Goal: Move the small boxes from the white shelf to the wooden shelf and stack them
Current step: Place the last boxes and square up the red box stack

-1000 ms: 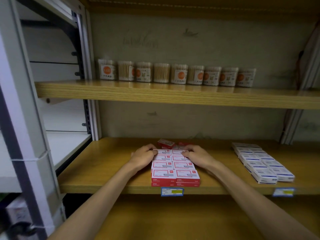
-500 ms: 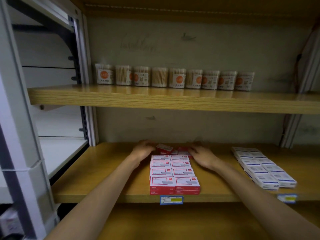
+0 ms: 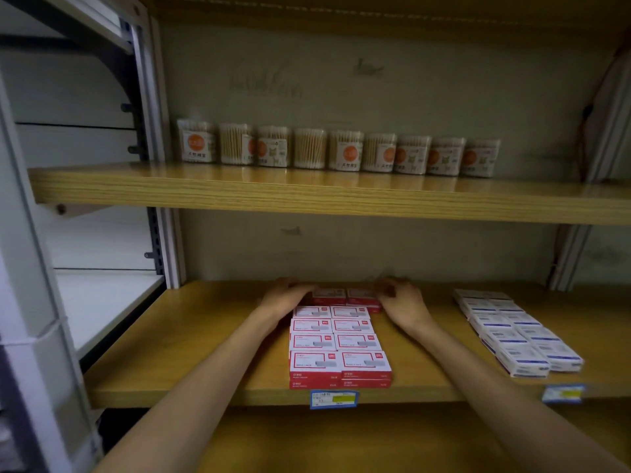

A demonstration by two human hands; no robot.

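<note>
Small red-and-white boxes (image 3: 338, 343) lie in two columns, stacked two high, on the lower wooden shelf (image 3: 205, 336). Behind them, at the back of the stack, two more red boxes (image 3: 345, 297) sit side by side. My left hand (image 3: 285, 297) presses against the left end of this back pair and my right hand (image 3: 403, 302) against the right end, so the pair is squeezed between them. The white shelf (image 3: 102, 295) at the left shows no boxes.
Blue-and-white small boxes (image 3: 512, 329) lie in rows at the right of the same shelf. Several tubs of cotton swabs (image 3: 341, 151) line the upper wooden shelf (image 3: 307, 196). Price tags (image 3: 333, 399) hang on the front edge. A white metal upright (image 3: 27, 268) stands at the left.
Both hands moved from the middle rows of the red stack back to the two boxes behind it, which now sit straight side by side. The camera view tilted slightly.
</note>
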